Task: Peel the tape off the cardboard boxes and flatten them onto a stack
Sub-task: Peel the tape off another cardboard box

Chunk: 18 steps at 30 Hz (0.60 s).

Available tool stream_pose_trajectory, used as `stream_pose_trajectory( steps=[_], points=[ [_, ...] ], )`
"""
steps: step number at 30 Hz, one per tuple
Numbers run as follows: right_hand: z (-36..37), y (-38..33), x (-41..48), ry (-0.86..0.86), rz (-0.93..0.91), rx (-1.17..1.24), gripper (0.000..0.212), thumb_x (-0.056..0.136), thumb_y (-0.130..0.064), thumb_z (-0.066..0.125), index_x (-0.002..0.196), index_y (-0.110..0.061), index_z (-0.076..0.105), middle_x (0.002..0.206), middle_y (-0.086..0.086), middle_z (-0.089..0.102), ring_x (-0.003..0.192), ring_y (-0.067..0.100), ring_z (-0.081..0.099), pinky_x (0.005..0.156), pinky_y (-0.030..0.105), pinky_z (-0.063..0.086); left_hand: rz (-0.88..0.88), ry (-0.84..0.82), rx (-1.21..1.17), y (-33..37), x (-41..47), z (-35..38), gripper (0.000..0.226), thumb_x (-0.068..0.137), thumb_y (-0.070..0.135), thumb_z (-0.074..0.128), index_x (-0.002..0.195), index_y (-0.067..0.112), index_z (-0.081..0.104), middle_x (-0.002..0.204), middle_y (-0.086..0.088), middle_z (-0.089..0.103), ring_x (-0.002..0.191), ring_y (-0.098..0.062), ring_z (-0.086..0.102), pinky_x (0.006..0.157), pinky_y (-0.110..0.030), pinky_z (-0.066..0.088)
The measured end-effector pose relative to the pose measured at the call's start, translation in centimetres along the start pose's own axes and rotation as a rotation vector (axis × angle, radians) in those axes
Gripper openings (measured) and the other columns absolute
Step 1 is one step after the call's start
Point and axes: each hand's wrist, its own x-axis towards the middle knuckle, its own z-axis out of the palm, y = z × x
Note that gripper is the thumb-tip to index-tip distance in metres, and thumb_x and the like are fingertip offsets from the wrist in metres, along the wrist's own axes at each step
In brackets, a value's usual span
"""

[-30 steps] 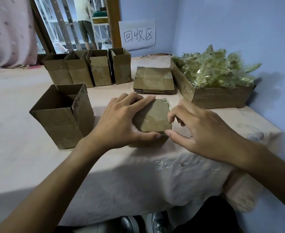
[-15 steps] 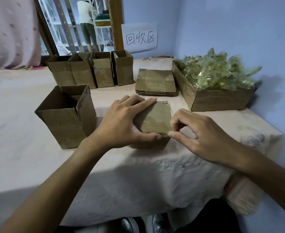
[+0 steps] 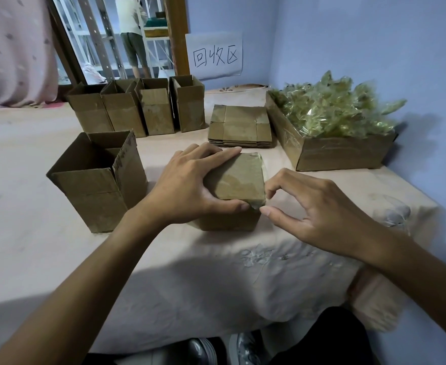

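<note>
A small cardboard box [image 3: 239,180], sealed on top with clear tape, stands on the cloth-covered table [image 3: 216,259] right in front of me. My left hand [image 3: 187,185] grips it from the left, fingers across the top and thumb on the near edge. My right hand [image 3: 314,209] hovers at the box's near right corner. Its index fingertip touches the right edge and its thumb lies just off the corner, where a bit of tape [image 3: 254,205] sticks up. A stack of flattened boxes [image 3: 240,127] lies behind.
An open-topped box [image 3: 98,191] stands left of my hands, with a row of several open boxes [image 3: 137,109] further back. At right is a cardboard tray [image 3: 335,154] heaped with crumpled tape [image 3: 335,111]. A person [image 3: 132,35] stands beyond the doorway.
My right thumb and index finger, pinched together at the near right corner half a second ago, have parted; the index now sits higher on the right edge. My left hand has kept its hold.
</note>
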Motion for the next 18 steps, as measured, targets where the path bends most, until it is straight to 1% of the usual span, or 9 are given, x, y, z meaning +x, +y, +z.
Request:
stream_pose_trajectory(
  steps=[3,5,11,15,18],
  points=[
    [0.02,-0.02,0.05,0.018,-0.001,0.03,0.018,0.096,-0.037,0.063,0.096,-0.02,0.057,0.093,-0.011,0.059,0.081,0.02,0.061,0.073,0.042,0.049,0.013,0.01,0.008,0.05,-0.1,0.1,0.104,0.067,0.088,0.057,0.155,0.034,0.044,0.134,0.01,0.054,0.12,-0.011,0.045,0.098,-0.031,0.033],
    [0.1,-0.04,0.1,0.029,-0.011,0.025,0.019,0.095,-0.037,0.063,0.094,-0.019,0.057,0.09,-0.009,0.059,0.081,0.022,0.061,0.072,0.043,0.049,0.018,0.011,0.011,0.05,-0.21,0.13,0.104,0.068,0.088,0.058,0.155,0.034,0.044,0.134,0.01,0.054,0.121,-0.012,0.045,0.099,-0.03,0.032],
    [0.44,-0.08,-0.05,0.047,-0.063,0.031,0.018,0.094,-0.031,0.067,0.09,-0.016,0.059,0.086,-0.008,0.056,0.078,0.02,0.059,0.069,0.043,0.05,0.033,-0.004,0.007,0.06,-0.49,0.08,0.105,0.067,0.088,0.058,0.156,0.035,0.042,0.136,0.01,0.053,0.121,-0.013,0.046,0.101,-0.033,0.034],
    [0.56,0.15,-0.04,0.06,-0.036,0.064,0.018,0.1,-0.028,0.063,0.087,-0.015,0.061,0.085,-0.008,0.059,0.078,0.018,0.061,0.07,0.041,0.049,0.029,-0.012,0.003,0.1,-0.48,0.04,0.105,0.067,0.088,0.058,0.156,0.036,0.042,0.137,0.01,0.053,0.121,-0.013,0.046,0.101,-0.033,0.034],
    [0.61,0.14,0.01,0.101,-0.013,0.07,0.017,0.1,-0.022,0.061,0.085,-0.015,0.063,0.082,-0.009,0.061,0.075,0.015,0.062,0.069,0.039,0.049,0.033,-0.018,-0.003,0.09,-0.51,-0.01,0.105,0.067,0.088,0.059,0.156,0.036,0.041,0.137,0.01,0.052,0.121,-0.013,0.045,0.101,-0.032,0.034]
  ],
)
